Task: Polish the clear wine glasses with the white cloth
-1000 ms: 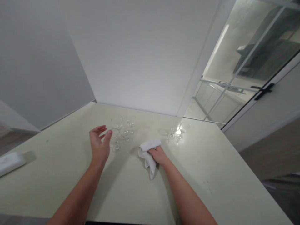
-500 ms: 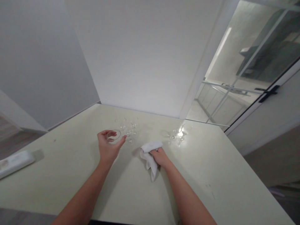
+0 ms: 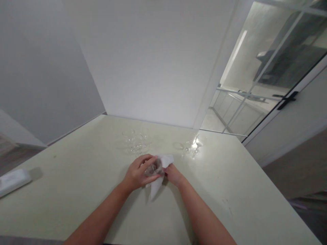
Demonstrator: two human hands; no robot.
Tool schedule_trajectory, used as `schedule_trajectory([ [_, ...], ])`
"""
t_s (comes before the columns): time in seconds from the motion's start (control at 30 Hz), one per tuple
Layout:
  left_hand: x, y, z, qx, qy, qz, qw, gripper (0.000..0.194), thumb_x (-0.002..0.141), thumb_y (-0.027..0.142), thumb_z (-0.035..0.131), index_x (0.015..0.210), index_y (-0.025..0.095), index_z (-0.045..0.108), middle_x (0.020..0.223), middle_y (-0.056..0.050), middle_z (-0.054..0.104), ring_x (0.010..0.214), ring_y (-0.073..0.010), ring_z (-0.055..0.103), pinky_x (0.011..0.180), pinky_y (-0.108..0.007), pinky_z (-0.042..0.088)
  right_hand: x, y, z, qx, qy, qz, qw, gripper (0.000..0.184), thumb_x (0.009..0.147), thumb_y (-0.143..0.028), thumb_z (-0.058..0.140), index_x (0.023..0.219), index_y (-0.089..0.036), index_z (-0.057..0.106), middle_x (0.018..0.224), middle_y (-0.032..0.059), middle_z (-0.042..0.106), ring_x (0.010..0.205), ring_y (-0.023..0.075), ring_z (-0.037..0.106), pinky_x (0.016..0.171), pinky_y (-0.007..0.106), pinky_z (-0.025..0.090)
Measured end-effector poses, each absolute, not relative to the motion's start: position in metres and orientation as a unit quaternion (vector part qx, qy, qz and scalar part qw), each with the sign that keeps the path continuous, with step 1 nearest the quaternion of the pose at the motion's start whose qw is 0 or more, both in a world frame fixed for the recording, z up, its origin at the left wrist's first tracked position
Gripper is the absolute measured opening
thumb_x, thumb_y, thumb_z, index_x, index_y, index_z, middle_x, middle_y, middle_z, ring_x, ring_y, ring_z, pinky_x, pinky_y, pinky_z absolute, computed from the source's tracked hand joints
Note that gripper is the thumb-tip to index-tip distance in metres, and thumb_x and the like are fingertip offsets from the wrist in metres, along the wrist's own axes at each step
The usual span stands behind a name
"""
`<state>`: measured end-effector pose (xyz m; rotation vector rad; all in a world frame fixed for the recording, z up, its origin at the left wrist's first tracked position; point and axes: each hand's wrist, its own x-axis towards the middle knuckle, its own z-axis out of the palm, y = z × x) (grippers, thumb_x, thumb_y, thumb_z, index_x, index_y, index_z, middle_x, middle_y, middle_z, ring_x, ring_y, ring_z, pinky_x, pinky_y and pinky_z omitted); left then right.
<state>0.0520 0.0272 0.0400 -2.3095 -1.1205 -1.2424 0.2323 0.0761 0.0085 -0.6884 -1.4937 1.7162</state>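
Observation:
My left hand (image 3: 138,173) is closed around a clear drinking glass (image 3: 153,167), fingers over the top and thumb underneath, with its mouth tipped partly toward me. Against the glass lies a white cloth (image 3: 156,188), gathered in my right hand (image 3: 174,174). The cloth's loose end hangs down in front, and its upper fold shows behind the glass. My right fingertips are mostly hidden by the cloth and the glass. The two hands nearly meet above the middle of the table.
Several clear stemmed glasses (image 3: 136,142) stand close together beyond my left hand. More clear glassware (image 3: 192,148) stands at the right, under a bright reflection. A white object (image 3: 15,180) lies at the left of the pale table (image 3: 84,183). A wall (image 3: 158,68) borders the far edge.
My left hand has carried the glass rightward and toward me to the cloth in my right hand. The cloth has moved slightly left and now presses against the glass.

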Motion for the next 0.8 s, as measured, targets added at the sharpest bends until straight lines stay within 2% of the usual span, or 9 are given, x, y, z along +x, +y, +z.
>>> schedule_trajectory([
  [0.1, 0.057, 0.028, 0.042, -0.836, -0.382, -0.371, 0.132, 0.062, 0.077, 0.037, 0.072, 0.132, 0.02, 0.049, 0.11, -0.014, 0.064, 0.098, -0.0234, 0.064, 0.082, -0.034, 0.053, 0.232, 0.072, 0.012, -0.246, -0.593, 0.679, 0.356, 0.056, 0.062, -0.054, 0.075, 0.105, -0.019, 0.065, 0.101, 0.0059, 0.068, 0.093, 0.0215, 0.062, 0.085, 0.034, 0.049],
  [0.2, 0.057, 0.03, 0.041, -0.838, -0.39, -0.363, 0.122, 0.063, 0.08, 0.037, 0.069, 0.136, 0.02, 0.045, 0.113, -0.014, 0.066, 0.101, -0.0237, 0.064, 0.082, -0.034, 0.052, 0.231, 0.07, 0.014, -0.284, -0.596, 0.656, 0.366, 0.046, 0.064, -0.045, 0.077, 0.1, -0.019, 0.065, 0.093, 0.0028, 0.068, 0.084, 0.0178, 0.061, 0.078, 0.029, 0.049],
  [0.3, 0.055, 0.031, 0.039, -0.84, -0.394, -0.361, 0.097, 0.065, 0.08, 0.04, 0.068, 0.137, 0.02, 0.043, 0.117, -0.014, 0.066, 0.106, -0.0239, 0.064, 0.087, -0.035, 0.051, 0.23, 0.07, 0.016, -0.299, -0.582, 0.645, 0.395, 0.037, 0.067, -0.04, 0.075, 0.096, -0.019, 0.065, 0.088, 0.0013, 0.068, 0.08, 0.0162, 0.061, 0.077, 0.028, 0.049],
  [0.47, 0.053, 0.031, 0.042, -0.833, -0.416, -0.352, 0.094, 0.059, 0.078, 0.044, 0.068, 0.131, 0.023, 0.052, 0.126, -0.014, 0.061, 0.116, -0.0272, 0.058, 0.096, -0.039, 0.046, 0.228, 0.075, 0.014, -0.3, -0.507, 0.657, 0.47, 0.037, 0.066, -0.039, 0.074, 0.095, -0.018, 0.064, 0.09, 0.0028, 0.069, 0.08, 0.0177, 0.063, 0.076, 0.03, 0.052],
  [0.57, 0.051, 0.033, 0.042, -0.799, -0.462, -0.373, 0.1, 0.044, 0.079, 0.041, 0.067, 0.119, 0.023, 0.06, 0.119, -0.012, 0.065, 0.111, -0.027, 0.06, 0.095, -0.041, 0.045, 0.23, 0.08, 0.016, -0.321, -0.402, 0.674, 0.53, 0.039, 0.069, -0.046, 0.069, 0.095, -0.018, 0.063, 0.089, 0.0044, 0.07, 0.078, 0.0203, 0.065, 0.073, 0.033, 0.054],
  [0.7, 0.048, 0.038, 0.034, -0.774, -0.494, -0.394, 0.041, 0.02, 0.084, 0.035, 0.06, 0.099, 0.022, 0.065, 0.091, -0.008, 0.069, 0.087, -0.0217, 0.064, 0.08, -0.034, 0.048, 0.234, 0.084, 0.027, -0.312, -0.326, 0.745, 0.491, 0.048, 0.075, -0.06, 0.056, 0.092, -0.016, 0.065, 0.092, 0.01, 0.072, 0.086, 0.0258, 0.067, 0.076, 0.038, 0.055],
  [0.8, 0.048, 0.041, 0.029, -0.749, -0.516, -0.415, -0.02, 0.016, 0.087, 0.034, 0.056, 0.092, 0.02, 0.064, 0.077, -0.005, 0.064, 0.073, -0.0181, 0.06, 0.069, -0.029, 0.046, 0.237, 0.084, 0.036, -0.294, -0.312, 0.751, 0.503, 0.055, 0.079, -0.065, 0.046, 0.097, -0.018, 0.066, 0.106, 0.0102, 0.07, 0.098, 0.0261, 0.065, 0.083, 0.038, 0.053],
])
